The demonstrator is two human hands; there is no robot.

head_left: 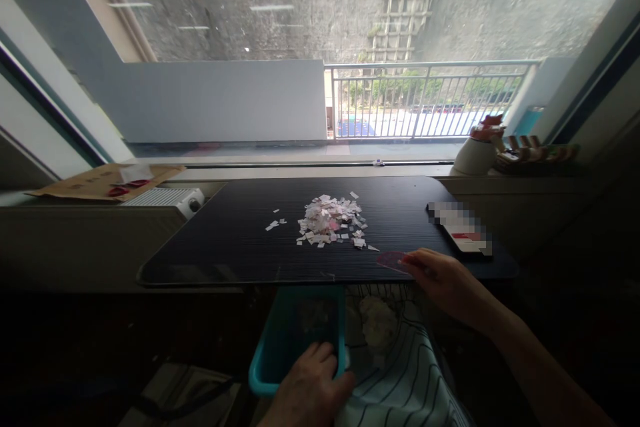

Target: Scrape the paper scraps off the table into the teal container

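My right hand (440, 277) is closed in a pinch on a thin pink translucent plastic piece (390, 261), low over the front right of the dark tabletop (225, 233). To the left of it lies a loose heap of small white and pink paper scraps (327, 217), with several strays around it. Below the table's front edge, my left hand (313, 387) grips the near right rim of a teal plastic bin (259, 370). Some pale bits show dimly inside the bin; its bottom is too dark to make out.
A flat dark-edged thing (465, 237), partly pixelated, lies on the table's right side. On the sill are a brown envelope (85, 181) with red-handled scissors (120, 191) and a white pot (473, 157). A radiator (165, 197) stands left.
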